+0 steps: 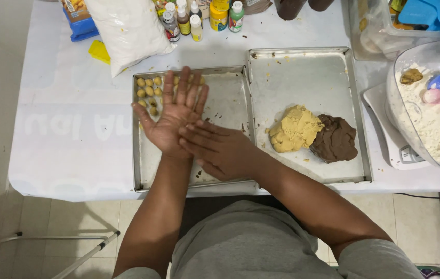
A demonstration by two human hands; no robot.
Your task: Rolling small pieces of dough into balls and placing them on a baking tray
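White plastic sheeting covered the table [75, 129], where hands pressed flat, right [220, 150] across left [176, 111], hid any dough between them over the centre-left steel tray [225, 103] holding few small yellow balls [148, 90], while yellow [294, 129] and brown [336, 138] dough lumps sat mostly unused centre-right.

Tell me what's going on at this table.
A person holds both hands over the left tray, the right hand laid across the open palm of the left hand; whatever lies between the palms is hidden. A cluster of small yellow dough balls sits in that tray's far left corner. On the right tray lie a lump of yellow dough and a lump of brown dough, touching. A bowl of flour stands further right.
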